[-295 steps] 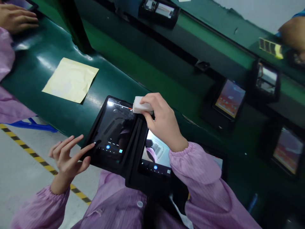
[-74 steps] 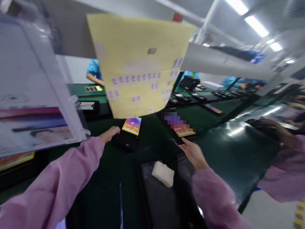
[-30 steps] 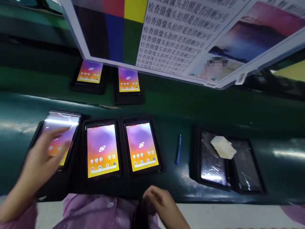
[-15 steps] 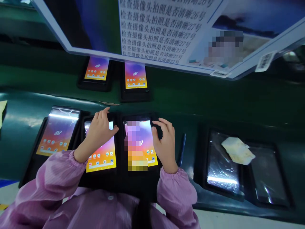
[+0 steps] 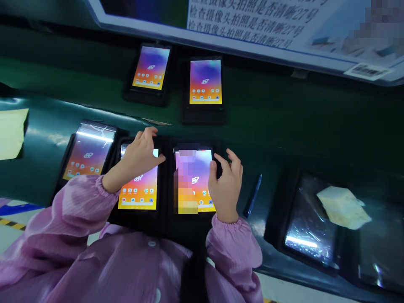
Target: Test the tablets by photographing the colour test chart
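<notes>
My left hand (image 5: 139, 155) is over the upper part of a lit tablet (image 5: 139, 195) in a dark case, thumb and fingers apart at its right edge. Whether the fingertips touch the case I cannot tell. My right hand (image 5: 226, 183) is at the right edge of a second lit tablet (image 5: 202, 162), fingers loosely curved and apart, with the thumb over the screen's edge. Both tablets lie side by side in front of me, showing an orange and purple home screen. Part of the right screen is pixelated. Neither hand grips anything visible.
Another tablet (image 5: 91, 149) under glossy film lies at left. Two lit tablets, one on the left (image 5: 151, 67) and one on the right (image 5: 205, 82), are farther back. A blue pen (image 5: 254, 195) lies right of my hand. Crumpled pale paper (image 5: 344, 208) sits on dark-screened tablets (image 5: 311, 223). A sign (image 5: 246, 29) overhangs the back.
The camera view has shifted, so the sign sits higher and more of the rear tablets shows. Both hands keep nearly the same places over the tablets; the right fingers are slightly more spread.
</notes>
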A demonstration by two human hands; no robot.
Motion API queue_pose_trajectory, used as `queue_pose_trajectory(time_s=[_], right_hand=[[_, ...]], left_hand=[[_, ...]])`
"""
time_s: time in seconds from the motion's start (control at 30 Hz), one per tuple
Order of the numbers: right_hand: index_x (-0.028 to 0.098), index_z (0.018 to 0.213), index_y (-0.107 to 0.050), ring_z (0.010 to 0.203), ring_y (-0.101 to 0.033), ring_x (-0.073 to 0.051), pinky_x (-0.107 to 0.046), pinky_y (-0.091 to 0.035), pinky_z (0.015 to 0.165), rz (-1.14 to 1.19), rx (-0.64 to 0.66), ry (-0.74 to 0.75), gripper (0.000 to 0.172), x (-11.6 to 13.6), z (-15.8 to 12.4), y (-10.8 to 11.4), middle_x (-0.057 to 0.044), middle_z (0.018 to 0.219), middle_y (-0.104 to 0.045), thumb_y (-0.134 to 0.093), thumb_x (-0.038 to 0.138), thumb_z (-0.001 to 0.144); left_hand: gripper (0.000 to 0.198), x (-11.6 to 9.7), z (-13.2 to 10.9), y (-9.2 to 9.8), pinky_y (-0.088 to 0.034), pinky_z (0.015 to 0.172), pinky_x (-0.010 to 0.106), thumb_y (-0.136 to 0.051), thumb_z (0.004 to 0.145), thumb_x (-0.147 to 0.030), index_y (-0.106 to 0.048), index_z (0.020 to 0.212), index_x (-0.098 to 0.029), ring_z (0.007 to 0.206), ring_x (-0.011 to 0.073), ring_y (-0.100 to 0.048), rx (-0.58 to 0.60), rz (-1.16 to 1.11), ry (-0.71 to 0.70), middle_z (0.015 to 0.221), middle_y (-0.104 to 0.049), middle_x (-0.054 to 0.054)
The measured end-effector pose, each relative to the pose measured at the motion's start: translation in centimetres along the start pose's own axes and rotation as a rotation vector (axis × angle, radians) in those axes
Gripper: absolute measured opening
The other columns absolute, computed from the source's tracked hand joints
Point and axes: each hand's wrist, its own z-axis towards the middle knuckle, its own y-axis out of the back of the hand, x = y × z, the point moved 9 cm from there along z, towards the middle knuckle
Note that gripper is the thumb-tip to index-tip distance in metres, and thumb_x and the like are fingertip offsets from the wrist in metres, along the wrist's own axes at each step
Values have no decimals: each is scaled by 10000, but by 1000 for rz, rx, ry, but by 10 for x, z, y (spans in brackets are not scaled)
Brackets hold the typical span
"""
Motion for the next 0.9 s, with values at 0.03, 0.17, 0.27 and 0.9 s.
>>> queue_pose_trajectory(time_s=[0.03,0.17,0.27,0.9], right_hand=[[211,1214,-734,1356,-564,-373,-580,-528,1045,0,-9,-4,361,0,-1,1,-171,1494,-581,-461,384,1055],[205,1206,-738,1322,-599,-365,-576,-537,1037,23,-13,-9,368,0,-3,0,-175,1502,-584,-476,405,1042],[193,1233,-731,1281,-634,-342,-554,-542,1049,69,3,-11,386,-2,-2,-3,-179,1487,-601,-484,416,1039],[210,1171,-752,1178,-690,-288,-475,-581,980,114,-29,-62,352,-7,-9,0,-153,1459,-612,-502,419,1040]], left_hand=[[662,1,1,1,-591,958,491,-706,786,-302,-414,1361,-156,1356,386,-561,9,-1,9,1372,-620,182],[687,0,2,3,-593,951,498,-705,784,-311,-419,1387,-147,1340,387,-572,32,1,33,1376,-628,181],[694,-1,1,3,-590,962,502,-701,783,-315,-421,1396,-148,1352,385,-561,41,-2,40,1391,-624,177],[681,6,-2,-2,-536,1063,532,-693,800,-316,-411,1399,-160,1348,379,-562,-10,-52,-9,1394,-605,176]])
